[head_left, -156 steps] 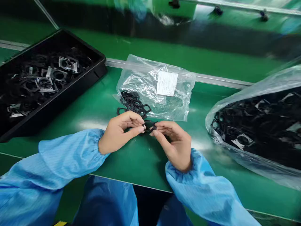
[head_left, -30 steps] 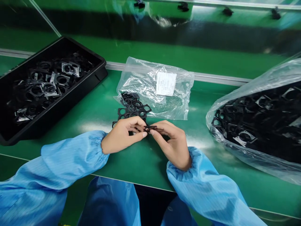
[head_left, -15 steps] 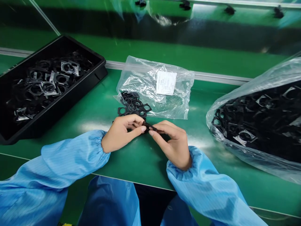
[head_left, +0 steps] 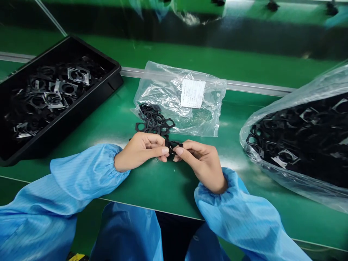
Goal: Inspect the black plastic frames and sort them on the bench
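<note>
Both hands meet over the green table, pinching a small flat black frame [head_left: 171,145] between them. My left hand [head_left: 143,149] is closed on its left side, thumb in front and fingers behind. My right hand [head_left: 201,159] grips the right side between thumb and fingers. The fingers cover much of the frame, so its full shape is hidden. Just beyond my left hand lies a pile of black ring-shaped frames [head_left: 153,121], partly inside the mouth of a clear plastic bag [head_left: 208,116] with a white printed label [head_left: 193,93].
At the left stands a black bin [head_left: 108,78] holding many dark frames, some with shiny metal faces. On the right, a large open clear bag [head_left: 251,121] holds similar parts. A metal rail [head_left: 252,87] runs along the table's back, below a green panel.
The black frame has turned in my fingers and now shows more of its face. My right hand has shifted slightly right. The view has tilted a little.
</note>
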`<state>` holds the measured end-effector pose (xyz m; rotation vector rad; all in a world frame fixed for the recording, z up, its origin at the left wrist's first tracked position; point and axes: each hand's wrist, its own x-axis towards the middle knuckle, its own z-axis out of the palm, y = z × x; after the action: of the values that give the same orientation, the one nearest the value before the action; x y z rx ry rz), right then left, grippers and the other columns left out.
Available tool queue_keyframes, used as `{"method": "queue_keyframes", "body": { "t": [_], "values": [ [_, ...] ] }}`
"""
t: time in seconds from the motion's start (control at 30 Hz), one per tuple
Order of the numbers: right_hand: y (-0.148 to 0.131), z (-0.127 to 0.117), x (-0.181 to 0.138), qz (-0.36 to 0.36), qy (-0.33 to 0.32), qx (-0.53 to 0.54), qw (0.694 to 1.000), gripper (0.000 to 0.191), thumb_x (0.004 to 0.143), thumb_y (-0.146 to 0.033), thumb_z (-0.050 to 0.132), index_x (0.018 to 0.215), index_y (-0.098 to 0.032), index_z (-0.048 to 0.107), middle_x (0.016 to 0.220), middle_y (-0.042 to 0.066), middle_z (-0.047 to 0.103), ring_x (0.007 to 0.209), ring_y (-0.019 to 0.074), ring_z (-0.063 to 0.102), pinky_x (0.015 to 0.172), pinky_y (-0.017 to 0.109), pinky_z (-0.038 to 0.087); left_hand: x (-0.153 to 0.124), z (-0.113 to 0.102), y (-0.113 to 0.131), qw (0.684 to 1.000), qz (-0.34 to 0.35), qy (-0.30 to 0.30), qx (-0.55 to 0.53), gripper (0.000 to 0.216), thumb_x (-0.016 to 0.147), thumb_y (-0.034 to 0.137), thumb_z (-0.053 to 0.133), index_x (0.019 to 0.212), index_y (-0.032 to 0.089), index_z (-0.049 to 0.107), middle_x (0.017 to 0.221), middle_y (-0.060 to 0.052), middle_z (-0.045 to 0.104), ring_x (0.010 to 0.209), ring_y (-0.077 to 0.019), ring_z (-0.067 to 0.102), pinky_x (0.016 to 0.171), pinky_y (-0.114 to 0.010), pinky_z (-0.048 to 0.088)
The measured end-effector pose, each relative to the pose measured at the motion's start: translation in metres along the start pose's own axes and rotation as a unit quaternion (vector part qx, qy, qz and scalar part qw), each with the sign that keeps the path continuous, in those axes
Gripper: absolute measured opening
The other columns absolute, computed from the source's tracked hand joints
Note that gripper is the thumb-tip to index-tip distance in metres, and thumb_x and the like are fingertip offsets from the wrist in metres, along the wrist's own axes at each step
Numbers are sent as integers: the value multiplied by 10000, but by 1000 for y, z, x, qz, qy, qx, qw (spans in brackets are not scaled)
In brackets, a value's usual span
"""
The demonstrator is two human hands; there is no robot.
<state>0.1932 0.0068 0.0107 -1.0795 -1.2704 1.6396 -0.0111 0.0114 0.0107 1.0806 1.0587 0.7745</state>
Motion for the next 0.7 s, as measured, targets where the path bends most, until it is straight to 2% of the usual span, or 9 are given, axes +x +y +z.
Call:
{"method": "queue_keyframes", "body": {
  "t": [0.17,0.33,0.53,0.7],
  "values": [
    [2,1,-1,11,-1,15,1000,429,792,-598,833,723,-186,735,667,7,706,638,138,626,652,274,513,-2,3,-4,999,41,21,27,318,793,388,877,705,136,704,630,-31,748,613,-147,740,602,-200,591],
    [8,3,-3,-4,-3,-18,1000,424,897,-558,753,703,-182,713,687,14,694,663,141,625,675,280,517,-2,4,-5,993,90,39,60,335,821,431,853,728,138,720,650,-39,749,613,-147,727,599,-216,584],
    [7,1,-2,-70,-2,-81,994,432,935,-549,714,698,-188,709,697,18,668,663,146,588,656,298,475,-1,3,-3,997,65,5,48,340,830,467,836,785,141,752,660,-49,750,617,-170,726,613,-259,601],
    [4,-1,-4,-100,4,-158,982,395,990,-421,672,671,-189,692,656,12,626,620,134,543,609,291,420,-1,1,-1,997,48,-34,46,299,844,436,824,835,142,772,669,-50,755,635,-169,727,642,-258,604]
  ]
}}
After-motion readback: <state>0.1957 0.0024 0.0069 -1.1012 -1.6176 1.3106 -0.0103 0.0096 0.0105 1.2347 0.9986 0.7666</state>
